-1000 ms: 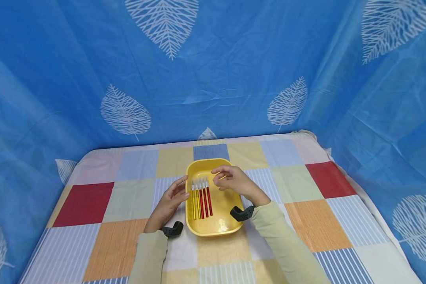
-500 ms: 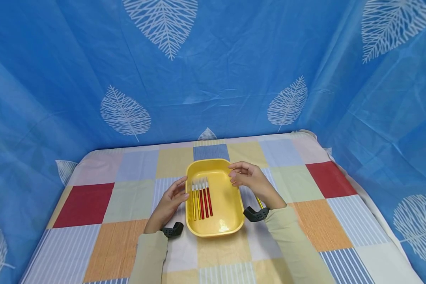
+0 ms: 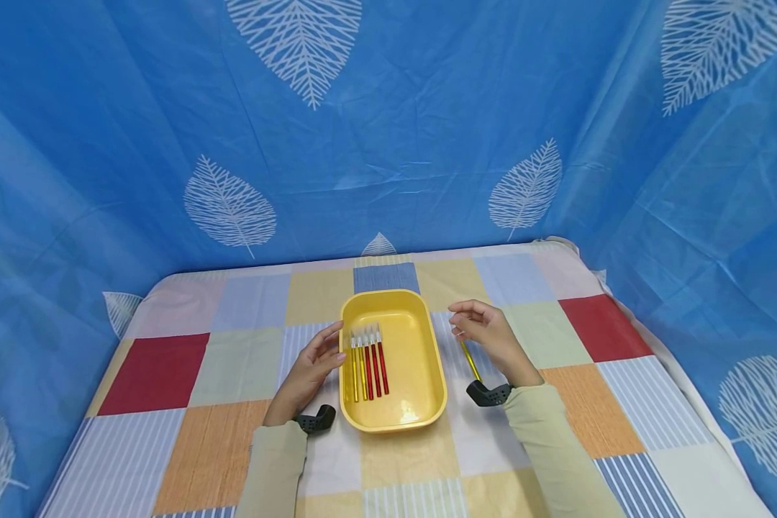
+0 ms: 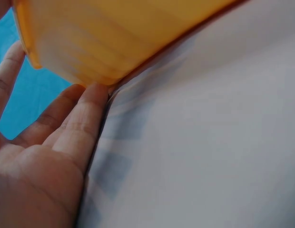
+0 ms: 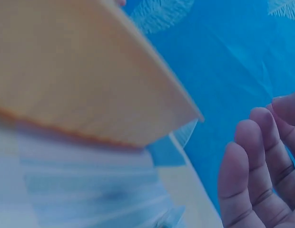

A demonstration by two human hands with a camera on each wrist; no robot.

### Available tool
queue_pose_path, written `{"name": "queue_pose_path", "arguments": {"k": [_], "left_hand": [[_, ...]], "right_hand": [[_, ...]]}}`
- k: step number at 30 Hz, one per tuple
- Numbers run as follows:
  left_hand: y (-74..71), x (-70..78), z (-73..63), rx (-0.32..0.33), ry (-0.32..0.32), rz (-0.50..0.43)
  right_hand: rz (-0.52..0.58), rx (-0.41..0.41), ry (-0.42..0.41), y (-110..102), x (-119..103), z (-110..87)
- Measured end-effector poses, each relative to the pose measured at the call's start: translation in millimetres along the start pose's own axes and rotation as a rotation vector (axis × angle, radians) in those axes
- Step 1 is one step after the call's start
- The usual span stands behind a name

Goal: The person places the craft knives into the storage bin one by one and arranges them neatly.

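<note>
In the head view a yellow plastic tray (image 3: 414, 421) stands on the cloth. Along its left side lie two yellow-handled brushes (image 3: 356, 370) and three red-handled brushes (image 3: 375, 367), side by side, pale tips pointing away. My left hand (image 3: 307, 370) rests at the tray's left wall; the left wrist view shows its fingers (image 4: 88, 118) extended with tips against the outside. To the right of the tray hovers my right hand (image 3: 488, 334), fingers loosely bent with nothing visible between them. Another yellow brush (image 3: 470, 362) lies beneath it on the cloth, its far end hidden by the hand.
A patchwork cloth (image 3: 246, 367) covers the table. Blue curtains (image 3: 388, 144) with white leaf prints hang behind it and at both sides. A black wrist device (image 3: 488, 393) sits on each wrist, below beige sleeves.
My right hand has moved from over the tray to its right side, uncovering part of the yellow brush on the cloth. The left hand, tray and brushes inside have stayed in place.
</note>
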State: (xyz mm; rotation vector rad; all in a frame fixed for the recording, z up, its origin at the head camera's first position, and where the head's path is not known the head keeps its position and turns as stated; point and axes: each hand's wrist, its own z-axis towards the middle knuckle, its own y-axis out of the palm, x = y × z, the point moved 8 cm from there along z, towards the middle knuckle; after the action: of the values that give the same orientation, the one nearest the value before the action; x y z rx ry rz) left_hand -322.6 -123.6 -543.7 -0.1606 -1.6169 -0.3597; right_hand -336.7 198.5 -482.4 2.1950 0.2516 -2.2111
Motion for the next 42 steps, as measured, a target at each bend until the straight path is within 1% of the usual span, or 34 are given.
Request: {"name": "queue_pose_path", "arguments": {"k": [5,9,14,17,22,24,29,36,42], "left_hand": [[0.1,-0.9,0.1,0.009,-0.014,0.016],[0.1,-1.1,0.0,0.01,-0.008,0.024],[0.5,-0.2,-0.5,-0.002,0.014,0.017],[0.9,0.0,-0.8,-0.009,0.018,0.017],[0.1,-1.4,-0.5,0.004,-0.001,0.018],[0.0,-1.5,-0.6,0.008,-0.005,0.017],[0.3,-0.9,-0.8,0.007,0.001,0.018],[0.0,-1.1,-0.6,0.001,0.009,0.016],[0.1,-1.1,-0.2,-0.001,0.004,0.035]], "right_hand": [[-0.022,0.04,0.06,-8.6,14.2,0.3],[-0.031,0.036,0.06,-12.0,21.9,-1.7],[-0.084,0.022,0.074,-14.1,31.6,-4.5],[-0.175,0.026,0.098,-15.2,36.4,-6.3],[-0.402,0.04,0.138,-16.7,38.6,-9.7],[-0.463,0.044,0.153,-16.8,38.1,-10.9],[-0.554,0.039,0.16,-14.1,37.2,-12.3],[-0.69,0.036,0.141,-9.5,35.9,-9.2],[-0.742,0.04,0.132,-8.5,34.4,-6.9]]}}
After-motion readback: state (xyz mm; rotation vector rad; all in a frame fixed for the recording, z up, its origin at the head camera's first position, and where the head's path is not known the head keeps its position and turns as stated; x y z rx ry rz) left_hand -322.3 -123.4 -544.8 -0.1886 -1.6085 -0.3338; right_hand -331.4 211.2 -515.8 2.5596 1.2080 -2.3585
